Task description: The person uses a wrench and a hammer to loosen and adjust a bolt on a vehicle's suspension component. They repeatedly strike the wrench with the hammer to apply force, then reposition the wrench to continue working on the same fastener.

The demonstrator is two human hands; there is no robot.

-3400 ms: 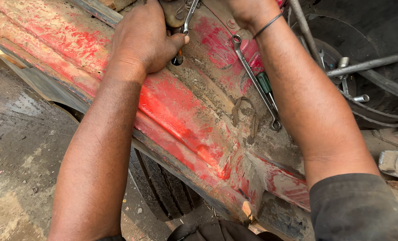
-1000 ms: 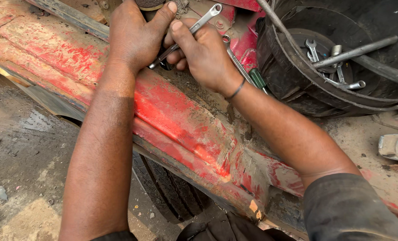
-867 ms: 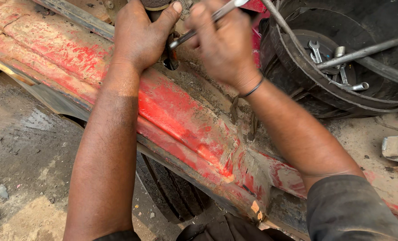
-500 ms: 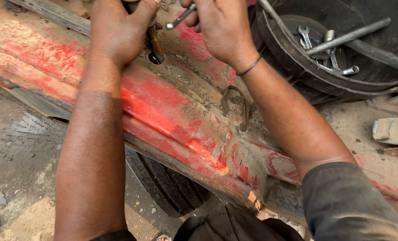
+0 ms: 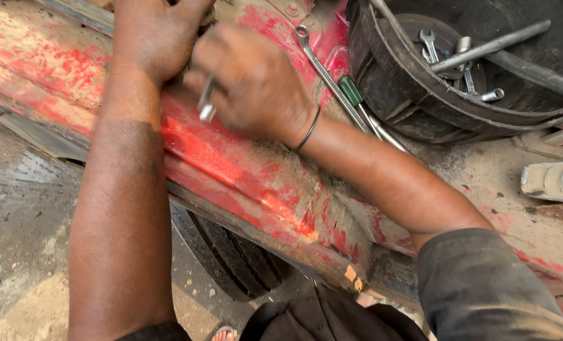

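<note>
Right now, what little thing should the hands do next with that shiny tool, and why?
Probably steady the tool before turning. The right hand grips a small silver wrench, blurred mid-motion, over the red metal panel. The left hand presses right beside it at the same spot, so holding firm there likely comes first.

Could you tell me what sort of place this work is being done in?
Most likely an open-air vehicle repair yard. The hands work on a battered red body panel with a tyre beneath it, an old tyre serves as a tool bin full of spanners, and the ground is stained and dirty.
</note>
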